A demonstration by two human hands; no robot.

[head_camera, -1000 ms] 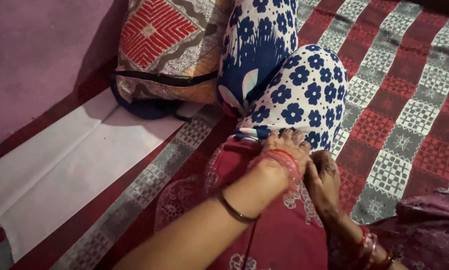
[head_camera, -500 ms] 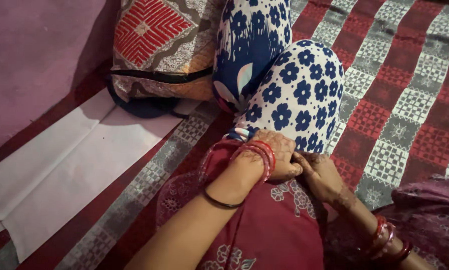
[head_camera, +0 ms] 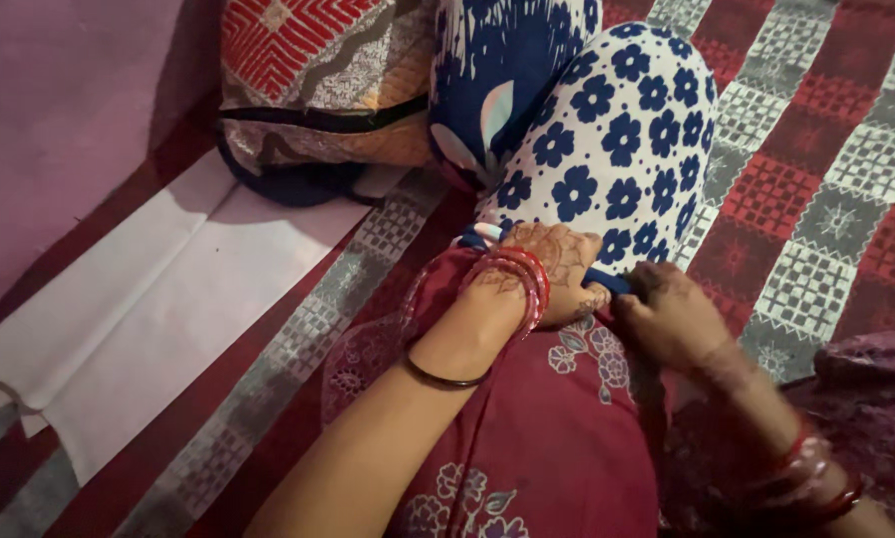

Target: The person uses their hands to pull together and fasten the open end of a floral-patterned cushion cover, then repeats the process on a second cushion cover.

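Both hands pinch the open edge of the white pillowcase with blue flowers (head_camera: 617, 149), left hand (head_camera: 552, 269) clenched over the hem, right hand (head_camera: 667, 317) gripping beside it, so the cloth stays taut just beyond the fingertips.

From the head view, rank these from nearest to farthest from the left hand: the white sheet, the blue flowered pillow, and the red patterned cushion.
1. Blue flowered pillow: the left hand grips its open end, directly ahead.
2. Red patterned cushion: farther back and to the left, against the wall.
3. White sheet: flat on the bed at far left. Its near edge comes about as close as the cushion, so ranks two and three are a close call.
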